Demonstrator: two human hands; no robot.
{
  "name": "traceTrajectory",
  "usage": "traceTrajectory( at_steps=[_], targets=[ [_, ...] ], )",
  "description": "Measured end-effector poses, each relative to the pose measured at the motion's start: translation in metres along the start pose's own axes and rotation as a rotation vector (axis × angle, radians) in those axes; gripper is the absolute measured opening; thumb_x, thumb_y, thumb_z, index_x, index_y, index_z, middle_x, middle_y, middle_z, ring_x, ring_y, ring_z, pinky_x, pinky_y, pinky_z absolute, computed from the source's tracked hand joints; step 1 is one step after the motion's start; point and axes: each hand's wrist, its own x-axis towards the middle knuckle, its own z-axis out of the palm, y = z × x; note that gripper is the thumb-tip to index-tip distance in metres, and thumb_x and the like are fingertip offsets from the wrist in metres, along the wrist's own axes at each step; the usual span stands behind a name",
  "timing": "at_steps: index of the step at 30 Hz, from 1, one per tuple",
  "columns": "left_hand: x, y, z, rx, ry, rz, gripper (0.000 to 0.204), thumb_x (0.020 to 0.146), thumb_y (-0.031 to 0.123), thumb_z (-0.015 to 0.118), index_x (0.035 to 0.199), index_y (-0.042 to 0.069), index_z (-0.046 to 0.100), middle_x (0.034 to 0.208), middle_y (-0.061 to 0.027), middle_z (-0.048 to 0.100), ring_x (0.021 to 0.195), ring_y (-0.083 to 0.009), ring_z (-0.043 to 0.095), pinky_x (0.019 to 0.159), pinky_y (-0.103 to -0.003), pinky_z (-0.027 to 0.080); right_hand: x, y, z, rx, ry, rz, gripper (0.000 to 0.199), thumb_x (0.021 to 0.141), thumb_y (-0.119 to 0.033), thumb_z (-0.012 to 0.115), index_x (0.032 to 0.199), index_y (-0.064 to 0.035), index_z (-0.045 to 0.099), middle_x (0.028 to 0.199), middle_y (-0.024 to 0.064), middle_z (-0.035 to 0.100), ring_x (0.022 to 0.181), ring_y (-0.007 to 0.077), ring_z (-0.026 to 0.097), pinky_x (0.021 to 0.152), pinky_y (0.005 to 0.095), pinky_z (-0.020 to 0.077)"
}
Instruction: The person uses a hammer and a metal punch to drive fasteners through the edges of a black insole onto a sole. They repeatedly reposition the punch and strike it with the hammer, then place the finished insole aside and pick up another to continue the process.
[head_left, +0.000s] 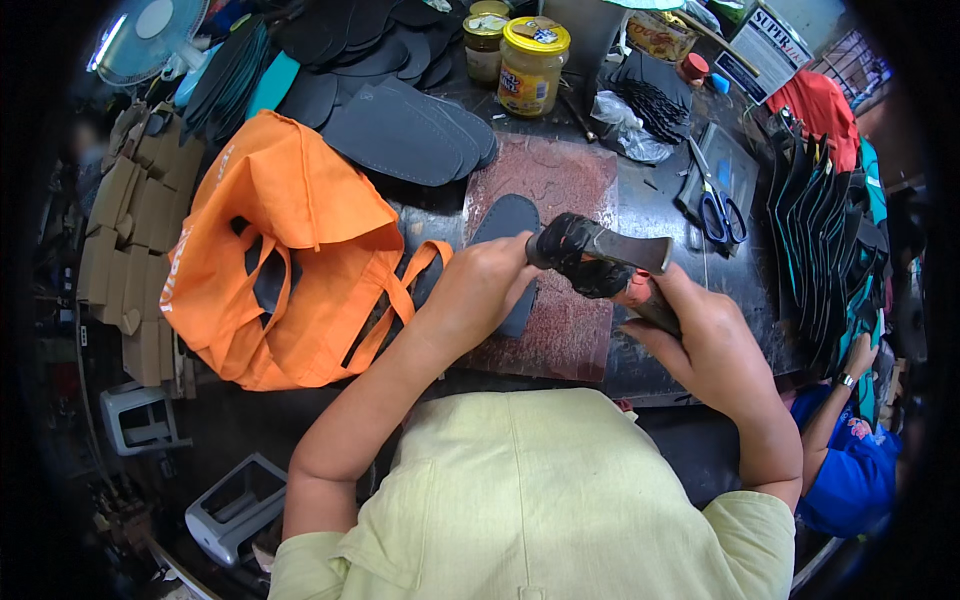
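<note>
flat dark sole (505, 225) on mottled slab (560, 200) — hammer (600, 255), both hands

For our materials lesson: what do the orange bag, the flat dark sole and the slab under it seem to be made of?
Orange bag: probably thin woven or non-woven fabric, matte, creased and slumped. Sole: likely rubber or foam sheet, matte dark grey, flat and even. Slab: unclear, perhaps stone or worn board, mottled reddish-brown and scuffed.

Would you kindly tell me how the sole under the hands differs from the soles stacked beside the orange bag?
The single sole lies alone on the reddish board, partly covered by the left hand; the stacked soles overlap one another on the dark table, untouched. The single one points away from the person; the stack lies slantwise. Both are flat and dark grey.
</note>
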Motion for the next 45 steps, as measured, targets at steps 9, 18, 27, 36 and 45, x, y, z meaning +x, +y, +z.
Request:
traceTrajectory(
  at_steps=[9,18,27,36,45],
  targets=[
    [0.001,0.009,-0.008,0.028,-0.012,-0.008,0.017,0.095,0.013,0.071,0.101,-0.001,0.063,0.089,-0.0200,0.070,0.084,-0.0413,0.070,0.075,-0.048,0.055,-0.012,0.009,0.024,0.365,0.448,-0.298,0.059,0.088,-0.008,0.081,0.139,-0.0008,0.053,0.114,0.0221,0.068,0.106,0.0405,0.068,0.093,0.0430,0.0520],
    [-0.001,0.007,-0.009,-0.055,-0.033,-0.043,0.016,0.095,0.011,0.071,0.101,-0.002,0.063,0.093,-0.0216,0.070,0.087,-0.0417,0.069,0.075,-0.048,0.055,-0.011,-0.004,-0.011,-0.018,0.052,-0.043,0.042,0.087,-0.005,0.079,0.124,0.0027,0.060,0.095,0.0196,0.071,0.091,0.0364,0.073,0.077,0.0398,0.0554],
    [-0.006,0.008,-0.006,0.032,-0.018,0.029,0.019,0.093,0.016,0.074,0.099,0.000,0.065,0.085,-0.0184,0.069,0.085,-0.0387,0.070,0.074,-0.046,0.056,-0.009,0.010,0.018,0.014,0.338,-0.295,0.060,0.088,-0.009,0.081,0.140,-0.0023,0.052,0.121,0.0240,0.068,0.105,0.0439,0.071,0.091,0.0450,0.0551],
    [0.019,-0.021,-0.048,-0.106,0.259,-0.040,0.013,0.097,0.009,0.070,0.099,-0.002,0.065,0.101,-0.0169,0.071,0.094,-0.0300,0.072,0.081,-0.036,0.055,0.050,0.039,0.025,0.104,0.205,-0.101,0.038,0.083,-0.005,0.077,0.117,-0.0055,0.059,0.099,0.0227,0.066,0.092,0.0471,0.065,0.077,0.0477,0.0505],
    [0.048,-0.110,-0.127,0.402,0.406,-0.307,0.023,0.091,0.017,0.073,0.096,-0.005,0.066,0.116,-0.0249,0.068,0.113,-0.0415,0.063,0.100,-0.045,0.048,0.125,0.034,0.088,-0.081,0.209,-0.374,0.043,0.078,-0.010,0.082,0.113,-0.0065,0.058,0.114,0.0170,0.064,0.112,0.0387,0.063,0.099,0.0516,0.0463]
  ],
)
